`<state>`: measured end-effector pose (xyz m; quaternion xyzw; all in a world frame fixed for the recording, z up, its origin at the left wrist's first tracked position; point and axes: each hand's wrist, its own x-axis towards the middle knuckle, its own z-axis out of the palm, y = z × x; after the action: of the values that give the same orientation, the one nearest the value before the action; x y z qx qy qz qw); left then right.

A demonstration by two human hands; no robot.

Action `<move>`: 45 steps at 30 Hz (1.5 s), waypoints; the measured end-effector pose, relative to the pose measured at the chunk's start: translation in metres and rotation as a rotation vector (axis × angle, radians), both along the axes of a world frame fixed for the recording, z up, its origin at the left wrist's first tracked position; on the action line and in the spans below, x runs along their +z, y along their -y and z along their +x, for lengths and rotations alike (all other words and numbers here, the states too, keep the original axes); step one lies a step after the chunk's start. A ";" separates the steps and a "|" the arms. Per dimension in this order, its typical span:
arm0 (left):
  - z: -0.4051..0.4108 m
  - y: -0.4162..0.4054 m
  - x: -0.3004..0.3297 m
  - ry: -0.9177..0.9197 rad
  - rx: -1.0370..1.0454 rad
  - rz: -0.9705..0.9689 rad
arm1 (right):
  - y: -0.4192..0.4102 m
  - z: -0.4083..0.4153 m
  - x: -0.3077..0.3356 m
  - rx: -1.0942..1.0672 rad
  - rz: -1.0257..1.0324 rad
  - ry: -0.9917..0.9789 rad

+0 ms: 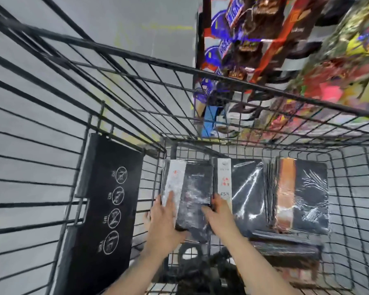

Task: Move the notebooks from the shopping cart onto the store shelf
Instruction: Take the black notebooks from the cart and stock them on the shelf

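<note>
Reaching into cart (124, 116), frame centre: left hand (165, 218), right hand (218, 213) clamped on opposite edges of black notebook (195, 192), arms extended.

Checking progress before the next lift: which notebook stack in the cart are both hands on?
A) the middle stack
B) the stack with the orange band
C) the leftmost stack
C: the left hand and right hand clasp the leftmost stack from either side.
</note>
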<state>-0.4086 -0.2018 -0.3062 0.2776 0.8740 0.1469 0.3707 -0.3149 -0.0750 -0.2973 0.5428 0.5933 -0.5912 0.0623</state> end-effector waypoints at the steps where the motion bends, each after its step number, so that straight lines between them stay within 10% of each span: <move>1: 0.001 0.000 0.001 -0.017 0.022 0.022 | -0.002 0.000 -0.001 -0.009 0.003 0.002; 31: -0.003 -0.023 -0.007 0.088 0.532 0.177 | -0.049 0.083 0.039 -0.156 0.135 0.102; 45: -0.011 -0.041 0.078 0.129 0.130 0.339 | -0.058 0.105 0.123 -0.215 0.064 -0.076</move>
<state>-0.4194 -0.1609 -0.2278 0.2689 0.8273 0.3334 0.3633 -0.2100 -0.0166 -0.1743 0.5820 0.5521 -0.5956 -0.0413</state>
